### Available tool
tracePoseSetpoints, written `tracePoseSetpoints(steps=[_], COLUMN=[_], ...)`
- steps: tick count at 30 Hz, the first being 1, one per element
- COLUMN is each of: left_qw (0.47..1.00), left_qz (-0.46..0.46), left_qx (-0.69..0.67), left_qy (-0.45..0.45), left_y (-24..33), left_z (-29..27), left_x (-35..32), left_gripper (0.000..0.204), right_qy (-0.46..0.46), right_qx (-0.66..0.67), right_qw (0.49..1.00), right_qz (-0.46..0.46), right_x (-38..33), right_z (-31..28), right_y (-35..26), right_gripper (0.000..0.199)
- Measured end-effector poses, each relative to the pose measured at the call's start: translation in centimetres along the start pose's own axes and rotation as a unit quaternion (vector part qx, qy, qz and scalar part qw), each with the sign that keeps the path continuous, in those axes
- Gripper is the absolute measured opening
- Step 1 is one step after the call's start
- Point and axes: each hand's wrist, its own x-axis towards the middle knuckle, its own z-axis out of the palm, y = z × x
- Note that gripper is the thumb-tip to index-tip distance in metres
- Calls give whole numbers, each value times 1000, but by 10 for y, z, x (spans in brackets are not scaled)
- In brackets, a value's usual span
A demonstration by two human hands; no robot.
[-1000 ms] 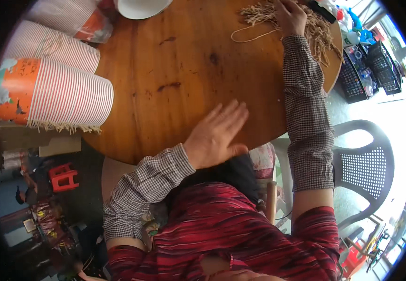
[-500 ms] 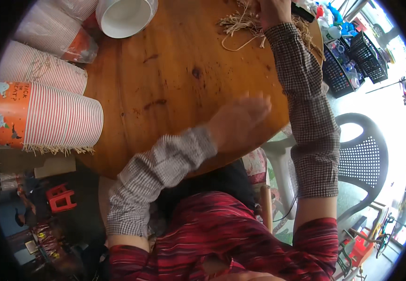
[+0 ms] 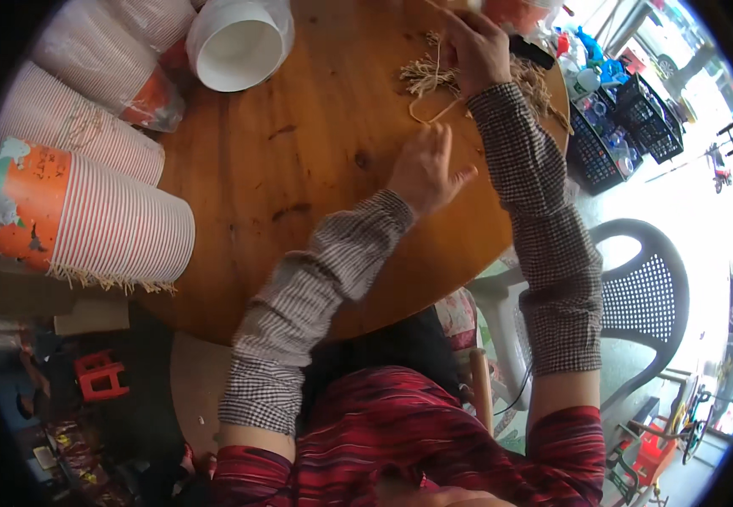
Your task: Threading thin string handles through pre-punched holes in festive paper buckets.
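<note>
While the right arm (image 3: 539, 194) reaches nearly straight across the table (image 3: 316, 169), right hand (image 3: 479, 52): fingers bent, apparently pinching a string (image 3: 449, 109), fingertips poorly seen; bundle (image 3: 423, 76): spread either side of that grip; left hand (image 3: 427, 169): nearer the body, fingers extended, grip released.

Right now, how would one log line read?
left hand: open over round brown wooden table | right hand: at tan stringy strands, grip unclear
</note>
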Motion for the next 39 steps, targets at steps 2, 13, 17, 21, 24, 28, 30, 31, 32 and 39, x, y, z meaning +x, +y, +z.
tracePoseSetpoints(steps=[2,13,17,21,24,28,30,31,32,39], left_qw=[994,946,895,886,878,854,849,851,854,871], left_qz=[71,-22,-108,-168,-179,-169,-179,-177,-194,-223], left_qx=[56,86,150,141,172,198,207,207,208,202], left_qy=[-65,312,407,409,409,451,452,450,435,388], left_y=[-2,-173,-243,-297,-307,-327,-331,-332,-329,-313], left_z=[-9,-179,-237,-236,-220,-233,-234,-236,-234,-238], left_x=[-11,-16,14,24,34,38,42,41,42,39], left_gripper=[58,22,36,35,34,29,23,23,23,21], right_qy=[15,54,20,18,-13,-18,-19,-17,-12,-23], right_qx=[70,-172,-233,-245,-222,-228,-211,-210,-216,-219], right_qw=[997,984,972,969,973,971,976,976,975,972], right_qz=[24,-14,16,-5,65,70,51,53,40,79], right_x=[-15,-33,-21,-11,-6,-1,-2,-2,-2,-7], right_z=[36,75,69,75,68,71,70,72,71,67], right_y=[5,136,139,135,144,147,147,148,150,140], right_gripper=[18,18,22,22,25,26,26,26,24,26])
